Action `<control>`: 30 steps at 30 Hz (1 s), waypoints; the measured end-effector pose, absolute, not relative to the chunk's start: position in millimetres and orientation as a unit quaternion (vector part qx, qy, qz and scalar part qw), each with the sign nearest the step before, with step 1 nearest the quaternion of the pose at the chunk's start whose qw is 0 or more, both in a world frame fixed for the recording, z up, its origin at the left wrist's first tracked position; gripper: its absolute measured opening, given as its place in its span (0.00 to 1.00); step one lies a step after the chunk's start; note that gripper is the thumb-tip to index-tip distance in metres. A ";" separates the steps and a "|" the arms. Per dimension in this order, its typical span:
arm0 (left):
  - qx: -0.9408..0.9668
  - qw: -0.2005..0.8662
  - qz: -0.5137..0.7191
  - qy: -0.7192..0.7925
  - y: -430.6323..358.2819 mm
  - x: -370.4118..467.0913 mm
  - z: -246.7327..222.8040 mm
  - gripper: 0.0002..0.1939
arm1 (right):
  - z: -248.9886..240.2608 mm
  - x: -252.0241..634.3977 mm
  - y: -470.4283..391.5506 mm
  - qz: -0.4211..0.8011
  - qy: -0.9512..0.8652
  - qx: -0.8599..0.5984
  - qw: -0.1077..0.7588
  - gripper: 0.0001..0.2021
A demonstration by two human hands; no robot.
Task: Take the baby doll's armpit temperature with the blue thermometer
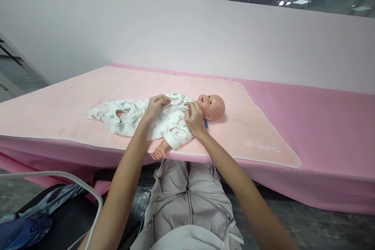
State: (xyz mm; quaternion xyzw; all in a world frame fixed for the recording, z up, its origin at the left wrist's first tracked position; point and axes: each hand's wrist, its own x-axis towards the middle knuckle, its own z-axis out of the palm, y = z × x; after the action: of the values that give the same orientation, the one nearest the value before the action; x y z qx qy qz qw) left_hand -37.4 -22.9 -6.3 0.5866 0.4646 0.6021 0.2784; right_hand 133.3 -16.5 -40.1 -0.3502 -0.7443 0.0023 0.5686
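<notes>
A baby doll (215, 106) lies on its back, its bald head towards the right. It wears a white baby outfit (164, 123) with small green prints, its legs end stretching to the left. My left hand (158, 106) rests over the doll's middle, fingers loosely bent and a little apart on the cloth. Close to the doll's chin, my right hand (193, 118) has bent fingers closed at the outfit's neckline; the pinched cloth is partly hidden. The doll's bare hand (159, 151) sticks out of the near sleeve. A small blue tab (206, 124) shows beside its neck.
Beneath the doll is a peach mat (234, 140) over a pink-covered table (328, 133). A white partition (190, 35) rises behind. At lower left, a pale cable (73, 177) curves past a dark seat (67, 218) bearing a blue item (26, 228).
</notes>
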 end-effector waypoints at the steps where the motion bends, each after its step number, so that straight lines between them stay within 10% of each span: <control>1: 0.612 0.281 0.568 0.473 -27.2 -37.7 -7.9 0.09 | -39.9 133.3 -16.9 0.003 -0.750 -0.355 0.558 0.13; 30: 0.706 0.240 0.488 0.453 -34.8 -36.5 -14.7 0.09 | -38.4 129.0 -18.5 -0.027 -0.814 -0.319 0.484 0.07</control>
State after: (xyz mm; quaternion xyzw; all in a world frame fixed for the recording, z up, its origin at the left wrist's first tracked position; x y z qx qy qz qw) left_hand -36.5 -34.8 -14.7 0.7064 0.4527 0.4882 0.2402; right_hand 129.0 -18.5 -38.4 -0.3195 -0.8141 -0.0273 0.4842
